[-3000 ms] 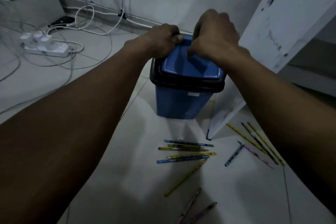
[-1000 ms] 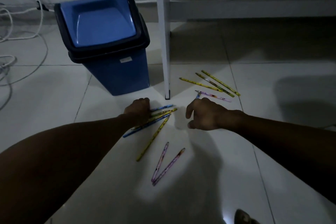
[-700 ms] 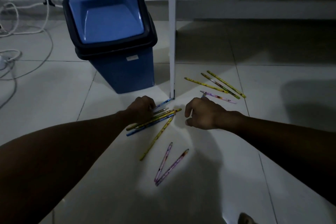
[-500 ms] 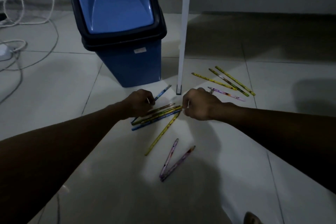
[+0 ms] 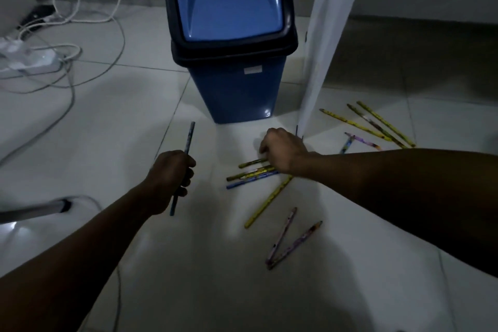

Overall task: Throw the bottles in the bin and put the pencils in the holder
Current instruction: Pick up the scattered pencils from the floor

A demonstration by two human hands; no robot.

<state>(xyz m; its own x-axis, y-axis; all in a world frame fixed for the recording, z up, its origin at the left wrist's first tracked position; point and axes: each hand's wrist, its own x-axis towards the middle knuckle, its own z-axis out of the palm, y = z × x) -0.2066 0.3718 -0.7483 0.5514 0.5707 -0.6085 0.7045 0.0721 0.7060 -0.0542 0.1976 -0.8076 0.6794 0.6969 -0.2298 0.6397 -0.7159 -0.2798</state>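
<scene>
A blue bin (image 5: pixel 237 89) with a black rim and a shut swing lid stands on the tiled floor. My left hand (image 5: pixel 171 172) grips a blue pencil (image 5: pixel 188 140) held upright, lifted off the floor. My right hand (image 5: pixel 283 149) rests, fingers curled, on the right end of a small bunch of pencils (image 5: pixel 249 174) lying in front of the bin. A long yellow pencil (image 5: pixel 268 201) and two purple pencils (image 5: pixel 289 238) lie nearer me. Several more pencils (image 5: pixel 369 125) lie to the right. No bottle or holder shows.
A white furniture leg (image 5: pixel 320 62) stands just right of the bin, close to my right hand. Cables and a white power strip (image 5: pixel 29 59) lie on the floor at the far left. A pale tube-like object (image 5: pixel 35 207) lies at the left edge.
My left hand has lifted one blue pencil out of the bunch and moved left with it. My right hand has come down onto the bunch's right end.
</scene>
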